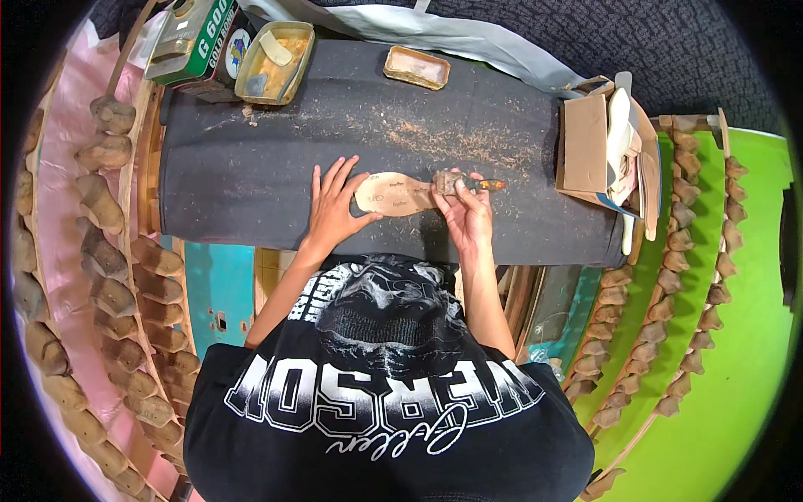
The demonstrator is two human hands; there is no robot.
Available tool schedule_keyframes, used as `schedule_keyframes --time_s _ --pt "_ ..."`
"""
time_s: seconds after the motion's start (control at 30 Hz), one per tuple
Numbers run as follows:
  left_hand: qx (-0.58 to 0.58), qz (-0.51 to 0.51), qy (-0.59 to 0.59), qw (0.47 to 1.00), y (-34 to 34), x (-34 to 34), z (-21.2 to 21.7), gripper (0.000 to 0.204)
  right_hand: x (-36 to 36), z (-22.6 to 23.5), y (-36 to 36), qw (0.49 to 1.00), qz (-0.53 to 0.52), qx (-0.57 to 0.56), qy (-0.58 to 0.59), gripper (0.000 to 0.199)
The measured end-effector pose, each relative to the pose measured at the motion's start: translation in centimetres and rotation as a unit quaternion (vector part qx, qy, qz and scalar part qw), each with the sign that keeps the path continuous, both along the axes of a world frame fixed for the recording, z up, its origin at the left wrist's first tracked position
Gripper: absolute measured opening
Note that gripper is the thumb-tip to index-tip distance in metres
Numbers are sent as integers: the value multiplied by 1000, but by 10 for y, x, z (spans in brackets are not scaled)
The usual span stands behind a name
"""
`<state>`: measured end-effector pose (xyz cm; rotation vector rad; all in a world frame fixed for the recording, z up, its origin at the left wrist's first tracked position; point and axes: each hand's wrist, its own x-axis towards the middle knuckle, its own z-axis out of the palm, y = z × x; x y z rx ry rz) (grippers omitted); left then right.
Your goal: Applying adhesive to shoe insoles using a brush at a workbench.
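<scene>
The step in hand seemed to be working a brush-like tool point(447, 183) over the foot-shaped piece point(391, 194); the next move likely called for a steady piece. It lay between the hands: the left hand point(336, 207), fingers spread wide, touched its nine o'clock end, while the right hand point(467, 217) gripped the tool at three o'clock.

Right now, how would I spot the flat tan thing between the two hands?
Find the big table covered in dark grey cloth. Toward its near edge, between the person's left hand and right hand, is a flat, pale tan, sole-shaped piece, wide and rounded at its left end. Unlike the blocky grey-brown tool in the right hand, it is thin, with small dark marks.
</scene>
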<state>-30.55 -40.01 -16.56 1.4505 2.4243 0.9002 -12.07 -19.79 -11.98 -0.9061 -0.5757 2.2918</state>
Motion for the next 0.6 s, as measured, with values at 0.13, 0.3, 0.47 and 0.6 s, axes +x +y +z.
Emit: schedule_keyframes --time_s 0.13,0.3,0.47,0.6 --pt "-2 13 9 1000 0 2 0 81 3 -10 -6 995 16 87 -54 49" --pt "-4 23 12 1000 0 4 0 81 3 -21 -9 858 42 431 -277 44" --pt "-8 18 14 1000 1 4 1 81 -9 -31 -16 684 64 646 -333 39" --pt "13 16 12 1000 2 0 -4 80 -31 -37 -51 695 16 679 -238 41"
